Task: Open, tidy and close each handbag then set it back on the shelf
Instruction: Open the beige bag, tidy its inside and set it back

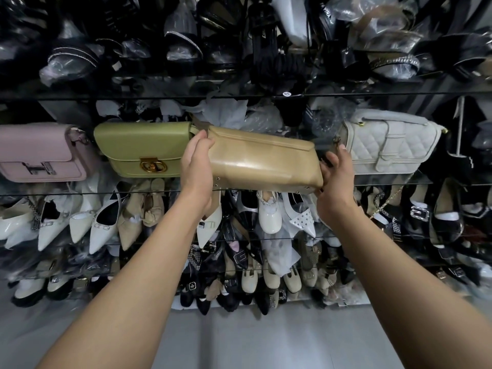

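In the middle of the frame, a tan handbag point(263, 161) is held at the level of the glass shelf point(80, 193), tilted a little down to the right. It is long and boxy, glossy smooth leather, with its flap lying flat and small metal studs along its bottom edge. The left hand point(195, 166) clasps its left end, thumb on top; the right hand point(336, 187) cups the right end, fingers curled against it. On the shelf, a green handbag point(141, 147) with a gold clasp just beside it on the left, a pink handbag point(40, 153) further left, and a white quilted handbag point(391, 145) on the right. Pale pointed shoes point(103, 225) crowd the shelf below.
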